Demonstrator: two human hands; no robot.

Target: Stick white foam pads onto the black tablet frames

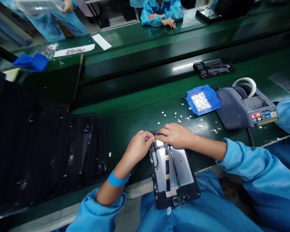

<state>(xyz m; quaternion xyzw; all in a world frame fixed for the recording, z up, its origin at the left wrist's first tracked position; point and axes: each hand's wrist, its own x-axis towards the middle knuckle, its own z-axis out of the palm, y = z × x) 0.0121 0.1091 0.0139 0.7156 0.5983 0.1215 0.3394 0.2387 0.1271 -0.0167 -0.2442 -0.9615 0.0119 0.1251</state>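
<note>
Green workbench (pixel 135 120) here, with a black panel frame (pixel 171 175) lying at the near edge, partly hanging over the lap, and both hands meet at its far end: left hand (pixel 139 146) and right hand (pixel 175 134) have fingers curled and pinched on the frame's top edge (can't tell if something tiny is between them). Off to the right sit 1 blue tray (pixel 203 100) of white bits and a tape dispenser (pixel 246 108), plus a stack of dark panels (pixel 50 148) on the left.

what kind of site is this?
Most likely an electronics assembly line. Both hands, left hand and right hand, work at the top edge of an open tablet frame on a green bench, beside a tape dispenser and a blue parts bin; people in blue smocks sit opposite.
</note>
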